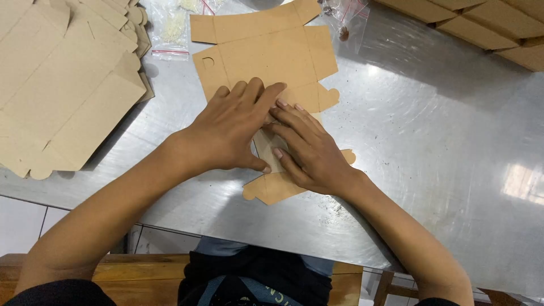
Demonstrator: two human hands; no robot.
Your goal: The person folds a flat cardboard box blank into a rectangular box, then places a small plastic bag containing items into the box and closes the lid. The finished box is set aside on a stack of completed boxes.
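Both hands flat, left hand [232, 127] overlapping right hand [306, 150]

Stack of flat cardboard blanks [62, 85], clear plastic bags [170, 28], folded boxes [487, 28] on steel table [442, 141].

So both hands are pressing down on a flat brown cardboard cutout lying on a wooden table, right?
Not quite: the table is shiny metal, not wooden, as the head view shows. The rest holds: the left hand and the right hand both press down on the flat brown cardboard cutout lying on it.
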